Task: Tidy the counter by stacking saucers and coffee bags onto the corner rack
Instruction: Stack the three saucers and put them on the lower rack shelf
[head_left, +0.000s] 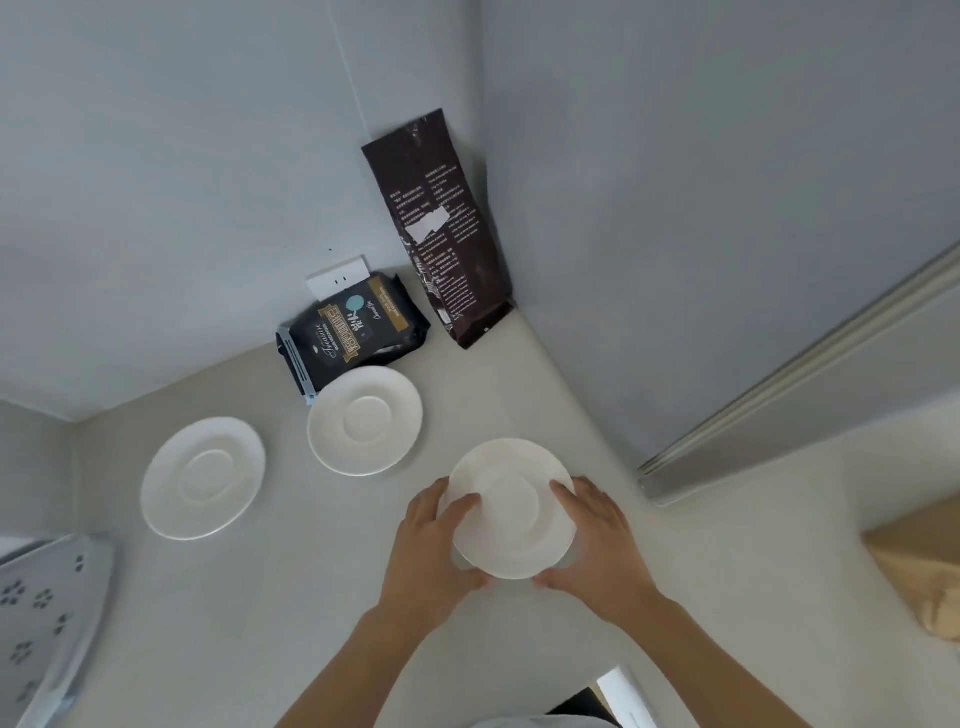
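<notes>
Both hands grip one white saucer (511, 506) near the counter's right side: my left hand (434, 545) on its left rim, my right hand (597, 545) on its right rim. Another saucer edge seems to show just beneath it. Two more white saucers lie flat on the counter, one in the middle (364, 420) and one to the left (202, 478). A black coffee bag (353, 332) lies flat by the back wall. A tall dark brown coffee bag (447, 228) leans upright in the wall corner. The white perforated rack (47, 623) sits at the lower left.
A white wall socket (337, 278) sits behind the black bag. A brown paper bag (919, 571) stands at the right edge. A metal door frame strip (779, 384) runs diagonally on the right. The pale counter (260, 623) stretches between the rack and my arms.
</notes>
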